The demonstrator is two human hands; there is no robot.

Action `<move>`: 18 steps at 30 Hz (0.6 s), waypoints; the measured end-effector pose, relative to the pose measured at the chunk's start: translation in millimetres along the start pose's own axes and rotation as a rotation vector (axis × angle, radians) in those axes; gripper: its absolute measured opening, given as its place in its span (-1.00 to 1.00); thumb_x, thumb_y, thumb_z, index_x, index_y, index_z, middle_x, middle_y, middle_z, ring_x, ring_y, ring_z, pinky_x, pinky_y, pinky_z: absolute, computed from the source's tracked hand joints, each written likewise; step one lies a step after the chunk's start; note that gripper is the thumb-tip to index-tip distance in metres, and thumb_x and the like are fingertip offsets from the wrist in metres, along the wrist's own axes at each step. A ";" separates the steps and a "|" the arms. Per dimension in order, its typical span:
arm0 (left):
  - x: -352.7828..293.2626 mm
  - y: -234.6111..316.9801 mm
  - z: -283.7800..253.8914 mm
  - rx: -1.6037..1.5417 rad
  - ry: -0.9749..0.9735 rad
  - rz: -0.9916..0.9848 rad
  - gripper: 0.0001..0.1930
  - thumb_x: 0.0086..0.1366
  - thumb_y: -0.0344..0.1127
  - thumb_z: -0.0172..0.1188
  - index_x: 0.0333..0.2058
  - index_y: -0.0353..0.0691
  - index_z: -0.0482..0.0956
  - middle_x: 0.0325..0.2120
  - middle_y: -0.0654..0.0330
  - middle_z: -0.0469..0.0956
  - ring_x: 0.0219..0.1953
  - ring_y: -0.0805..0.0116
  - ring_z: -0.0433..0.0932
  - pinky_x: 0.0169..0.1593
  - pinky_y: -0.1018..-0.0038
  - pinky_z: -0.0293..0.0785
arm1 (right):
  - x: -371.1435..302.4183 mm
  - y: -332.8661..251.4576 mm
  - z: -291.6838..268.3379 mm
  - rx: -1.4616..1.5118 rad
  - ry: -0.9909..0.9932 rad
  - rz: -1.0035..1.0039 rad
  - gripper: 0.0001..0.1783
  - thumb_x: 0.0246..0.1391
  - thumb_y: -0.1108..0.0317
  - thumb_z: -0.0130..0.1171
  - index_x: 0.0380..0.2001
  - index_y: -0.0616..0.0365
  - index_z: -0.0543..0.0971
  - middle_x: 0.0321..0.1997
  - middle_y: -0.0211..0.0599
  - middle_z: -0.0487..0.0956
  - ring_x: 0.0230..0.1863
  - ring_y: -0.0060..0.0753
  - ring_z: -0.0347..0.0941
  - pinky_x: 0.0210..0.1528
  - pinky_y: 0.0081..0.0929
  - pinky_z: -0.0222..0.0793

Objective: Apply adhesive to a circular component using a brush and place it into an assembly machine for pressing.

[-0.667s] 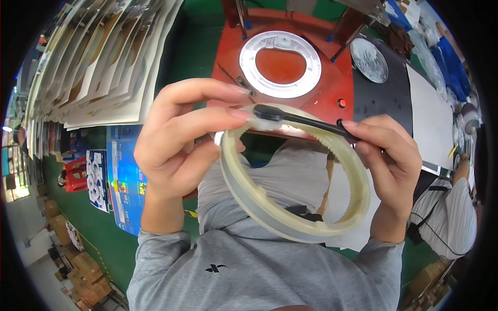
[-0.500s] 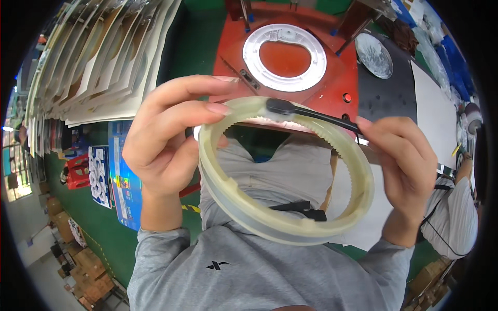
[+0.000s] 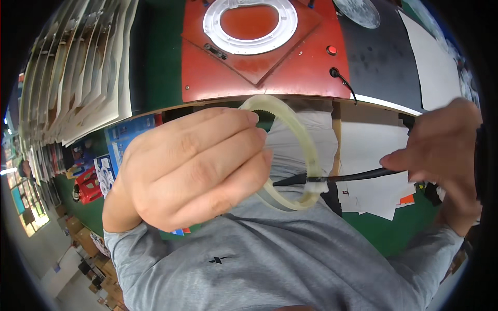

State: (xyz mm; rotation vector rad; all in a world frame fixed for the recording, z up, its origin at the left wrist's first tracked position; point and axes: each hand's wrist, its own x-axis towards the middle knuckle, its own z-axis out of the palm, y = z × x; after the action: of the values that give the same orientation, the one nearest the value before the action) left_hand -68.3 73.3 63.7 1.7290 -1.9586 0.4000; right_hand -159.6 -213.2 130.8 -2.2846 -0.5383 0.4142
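Observation:
A pale yellow-green plastic ring point(image 3: 305, 137) with fine teeth along its inner edge hangs tilted in front of my grey shirt. My left hand point(image 3: 192, 171) is closed around its left side, back of the hand upward, hiding that part of the ring. At the ring's lower right, a black cable point(image 3: 363, 175) meets the rim beside a small whitish patch. The cable stretches rightward to my right hand point(image 3: 446, 150), which pinches it between thumb and fingers, well apart from the ring.
Ahead lies a red work plate point(image 3: 223, 90) bearing a white plastic ring point(image 3: 249, 50), with a red button point(image 3: 332, 50) and a plugged-in black lead point(image 3: 345, 80). A black mat point(image 3: 381, 67) is at right. Upright sheets point(image 3: 93, 67) crowd the left.
The ring has turned more edge-on, and the cable joint has swung from its far side to its lower right. My right hand has pulled away rightward; the left has rolled over. The view has shifted.

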 end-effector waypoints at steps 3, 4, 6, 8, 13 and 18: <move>-6.0 -1.2 -11.6 0.037 0.028 0.009 -0.65 0.06 -0.48 0.48 -0.14 -0.39 0.68 -0.14 -0.02 0.71 -0.08 -0.01 0.74 -0.06 0.23 0.78 | -48.7 52.8 -37.8 0.181 -0.071 -0.062 -0.57 0.40 0.08 0.23 -0.18 0.29 0.79 -0.42 -0.27 0.70 -0.65 -0.47 0.48 -0.43 -0.57 0.45; -8.5 -6.2 -10.1 0.048 0.037 -0.004 -0.64 0.05 -0.47 0.49 -0.14 -0.39 0.68 -0.13 -0.02 0.71 -0.08 -0.02 0.74 -0.06 0.22 0.78 | -62.2 68.8 -37.8 0.338 0.048 0.068 -0.63 0.47 0.23 0.11 0.00 0.32 0.72 -0.36 -0.32 0.68 -0.65 -0.65 0.39 -0.51 -0.66 0.27; -17.0 -10.9 -15.4 -0.022 0.035 -0.134 -0.62 0.04 -0.45 0.46 -0.12 -0.40 0.69 -0.15 -0.04 0.72 -0.10 -0.03 0.74 -0.09 0.24 0.75 | -83.6 103.0 -22.0 0.567 0.421 0.239 -0.60 0.60 0.31 -0.08 0.25 0.30 0.58 -0.21 -0.43 0.66 -0.63 -0.97 0.15 -0.57 -0.81 0.02; -35.1 -11.4 -18.1 -0.014 0.046 -0.246 -0.61 0.07 -0.50 0.39 -0.07 -0.42 0.67 -0.12 -0.08 0.73 -0.12 -0.05 0.74 -0.07 0.25 0.71 | -75.7 148.5 5.5 0.617 0.846 0.223 -0.58 0.57 0.28 0.04 0.32 0.27 0.54 -0.10 -0.42 0.65 -0.51 -0.84 0.16 -0.40 -0.83 0.09; -45.1 -9.3 -12.2 -0.193 0.172 -0.499 -0.65 0.10 -0.59 0.40 -0.08 -0.40 0.70 -0.11 -0.06 0.72 -0.06 0.03 0.72 -0.05 0.29 0.68 | -72.2 233.6 55.9 0.223 1.185 0.482 -0.65 0.46 0.31 0.23 0.21 0.18 0.65 -0.10 -0.41 0.73 -0.12 -0.67 0.55 -0.06 -0.65 0.46; -51.1 -13.5 -9.7 -0.252 0.246 -0.697 -0.62 0.08 -0.63 0.40 -0.06 -0.39 0.71 -0.13 -0.01 0.68 -0.14 0.17 0.68 -0.13 0.43 0.59 | -42.3 233.1 76.3 -0.348 1.191 0.530 -0.75 0.33 0.44 0.31 0.03 0.20 0.70 -0.06 -0.13 0.68 -0.03 -0.13 0.61 0.12 -0.30 0.49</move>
State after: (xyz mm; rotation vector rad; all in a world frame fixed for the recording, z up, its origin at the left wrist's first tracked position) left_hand -49.5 119.1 42.9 1.9412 -1.0850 0.0980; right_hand -170.5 -337.7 -84.5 -2.4749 0.6435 -0.8508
